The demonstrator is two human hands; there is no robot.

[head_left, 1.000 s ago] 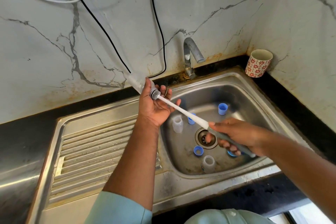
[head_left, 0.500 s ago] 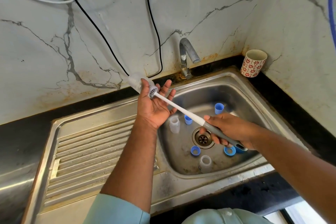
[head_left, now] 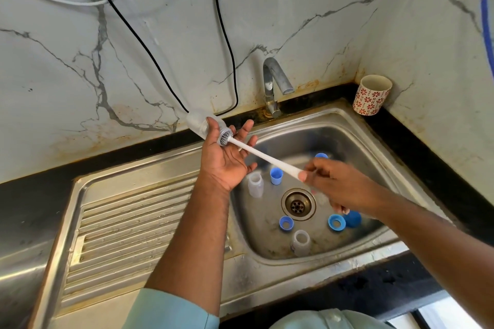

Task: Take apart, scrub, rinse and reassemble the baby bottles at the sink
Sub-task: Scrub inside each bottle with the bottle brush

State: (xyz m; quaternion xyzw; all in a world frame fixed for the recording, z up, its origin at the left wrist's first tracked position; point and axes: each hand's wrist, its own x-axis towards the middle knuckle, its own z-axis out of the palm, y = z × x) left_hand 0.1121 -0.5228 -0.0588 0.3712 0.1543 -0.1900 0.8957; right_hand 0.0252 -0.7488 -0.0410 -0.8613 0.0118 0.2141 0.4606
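— Where was the bottle?
— The clear bottle (head_left: 199, 123) lay tilted in the left hand (head_left: 226, 159), thumb hooked over it, the other fingers spread, above the sink's (head_left: 347, 242) back left corner.
— And the brush?
— The right hand (head_left: 338, 188) gripped the brush (head_left: 263, 155) by its handle, bristles at the bottle's mouth.
— Below them?
— Two more bottles (head_left: 255, 184) and blue caps (head_left: 276, 175) stood round the drain (head_left: 298, 204). A patterned cup (head_left: 371, 95) stood in the corner.
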